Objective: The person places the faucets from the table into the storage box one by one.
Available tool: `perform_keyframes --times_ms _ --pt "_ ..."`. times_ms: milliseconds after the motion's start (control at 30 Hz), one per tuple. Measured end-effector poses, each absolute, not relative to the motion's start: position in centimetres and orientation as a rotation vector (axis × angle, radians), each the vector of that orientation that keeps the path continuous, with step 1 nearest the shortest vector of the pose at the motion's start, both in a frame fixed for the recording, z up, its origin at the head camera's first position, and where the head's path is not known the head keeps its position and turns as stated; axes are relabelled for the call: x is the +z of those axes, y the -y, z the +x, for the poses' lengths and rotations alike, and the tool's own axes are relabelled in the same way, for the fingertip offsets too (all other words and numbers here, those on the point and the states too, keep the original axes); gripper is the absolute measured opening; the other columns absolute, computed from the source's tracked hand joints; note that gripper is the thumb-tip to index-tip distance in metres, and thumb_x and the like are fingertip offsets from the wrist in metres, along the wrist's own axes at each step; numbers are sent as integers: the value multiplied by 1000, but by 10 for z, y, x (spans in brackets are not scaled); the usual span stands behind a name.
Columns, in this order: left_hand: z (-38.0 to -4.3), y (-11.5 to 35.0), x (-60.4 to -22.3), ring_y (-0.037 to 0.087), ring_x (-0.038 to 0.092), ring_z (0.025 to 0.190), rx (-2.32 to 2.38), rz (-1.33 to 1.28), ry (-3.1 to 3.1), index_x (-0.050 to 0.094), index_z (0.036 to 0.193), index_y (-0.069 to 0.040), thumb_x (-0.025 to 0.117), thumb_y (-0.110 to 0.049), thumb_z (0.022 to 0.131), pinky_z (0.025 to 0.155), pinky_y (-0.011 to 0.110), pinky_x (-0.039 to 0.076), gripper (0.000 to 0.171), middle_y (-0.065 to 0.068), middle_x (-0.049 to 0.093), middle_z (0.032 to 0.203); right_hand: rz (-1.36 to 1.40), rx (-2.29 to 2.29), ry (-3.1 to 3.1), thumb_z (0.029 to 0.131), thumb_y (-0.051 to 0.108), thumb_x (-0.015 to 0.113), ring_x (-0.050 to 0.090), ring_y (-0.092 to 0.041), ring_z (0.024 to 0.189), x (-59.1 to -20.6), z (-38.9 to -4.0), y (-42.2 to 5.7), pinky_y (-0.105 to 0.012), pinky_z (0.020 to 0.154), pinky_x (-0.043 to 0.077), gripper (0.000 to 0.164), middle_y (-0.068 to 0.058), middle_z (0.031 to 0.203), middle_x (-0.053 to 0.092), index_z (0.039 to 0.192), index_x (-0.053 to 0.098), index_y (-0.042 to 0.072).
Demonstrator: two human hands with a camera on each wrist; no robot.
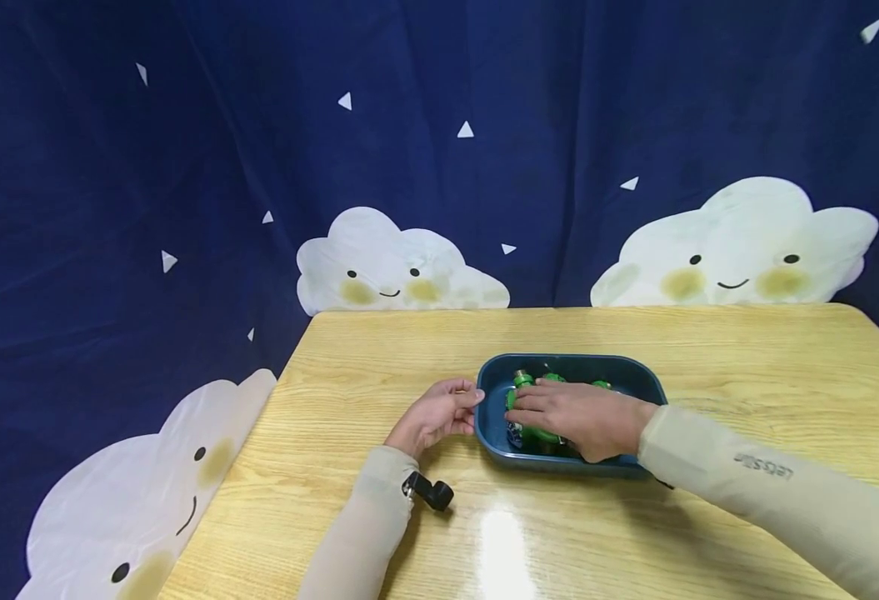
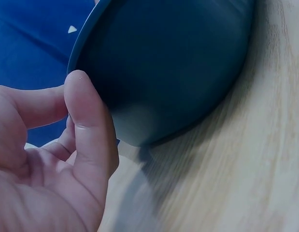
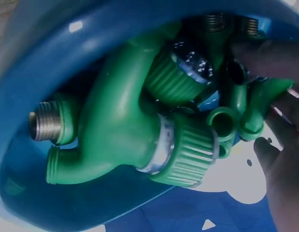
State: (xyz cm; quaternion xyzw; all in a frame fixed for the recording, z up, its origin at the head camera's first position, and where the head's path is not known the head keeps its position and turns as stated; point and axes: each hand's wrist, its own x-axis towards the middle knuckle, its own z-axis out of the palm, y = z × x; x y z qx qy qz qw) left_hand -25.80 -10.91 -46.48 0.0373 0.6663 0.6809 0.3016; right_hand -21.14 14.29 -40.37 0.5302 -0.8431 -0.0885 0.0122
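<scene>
A dark blue plastic bin [image 1: 641, 379] stands on the table with several green plastic taps [image 3: 120, 121] heaped inside. The taps have ribbed green knobs and threaded metal ends, seen closely in the right wrist view. At the bin's left end, my left hand [image 1: 442, 412] pinches the rim between thumb and fingers; the left wrist view shows the thumb [image 2: 84, 104] on the rim. My right hand [image 1: 589, 417] reaches over the near side into the bin, its fingers extended over the taps and covering part of them.
The bin sits on a light wooden table [image 1: 769, 392]. Behind it hangs a dark blue curtain [image 1: 439, 50] with white clouds and triangles. A small black device [image 1: 430, 492] is strapped at my left wrist.
</scene>
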Motion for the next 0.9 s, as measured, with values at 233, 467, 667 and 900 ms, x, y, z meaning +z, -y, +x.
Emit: perform_keyframes --times_ms 233,467,667,900 --pt "-258 108 -464 6 53 52 1807 75 -1763 51 93 -12 53 -12 101 49 16 49 9 -4 56 62 1639 -246 2770 79 -9 71 43 -30 144 -398 -205 -140 -49 116 42 70 -8 151 50 142 52 14" --pt "-258 108 -465 7 54 52 1810 86 -1758 51 91 -12 54 -12 101 49 16 49 10 -4 57 62 1668 147 2853 82 -15 60 56 -25 133 -394 -201 -140 -40 103 55 53 -6 141 60 126 67 14" --pt "-256 107 -464 7 54 52 1808 86 -1763 51 90 -13 54 -12 101 49 16 49 12 -4 58 62 1699 515 2827 84 -18 53 68 -17 116 -394 -200 -141 -30 93 60 47 -3 119 73 112 74 14" --pt "-256 108 -463 7 53 53 1801 84 -1787 51 90 -13 54 -13 101 49 16 50 12 -3 57 63 1547 562 2675 88 -7 59 65 -10 107 -399 -195 -147 -34 92 59 31 5 111 71 105 73 15"
